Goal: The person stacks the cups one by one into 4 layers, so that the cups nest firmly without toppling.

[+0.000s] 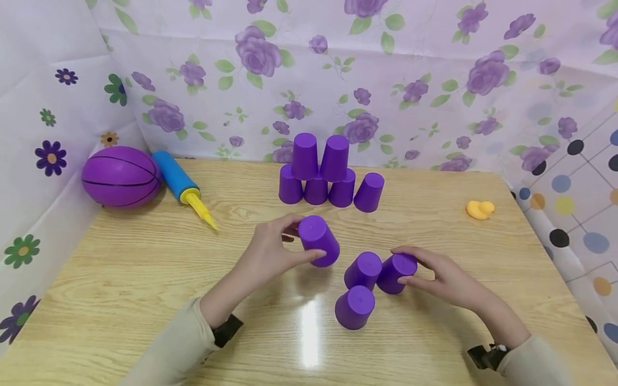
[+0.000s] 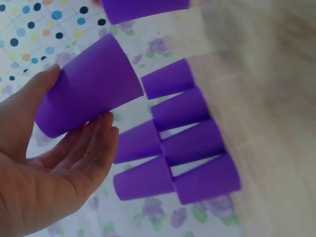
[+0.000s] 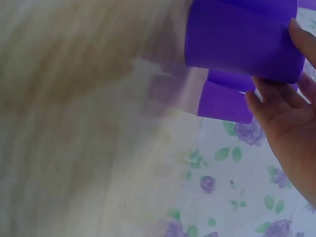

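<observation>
My left hand (image 1: 270,249) grips an upside-down purple cup (image 1: 319,241), held tilted above the table; the left wrist view shows thumb and fingers around this cup (image 2: 91,86). On the right, my right hand (image 1: 441,276) has thumb and fingers around another upside-down cup (image 1: 397,273), close beside a third cup (image 1: 363,271). A nearer cup (image 1: 354,307) stands just in front of these. Behind, several upside-down cups form a row (image 1: 316,190), with two upper cups (image 1: 305,156) resting on it. The row's rightmost cup (image 1: 369,192) has nothing on top.
At the back left lie a purple ball (image 1: 120,177) and a blue pump (image 1: 176,174) with a yellow nozzle. A small yellow duck (image 1: 480,209) sits at the right. Flowered cloth (image 1: 410,69) hangs along the wooden table's (image 1: 232,332) back edge.
</observation>
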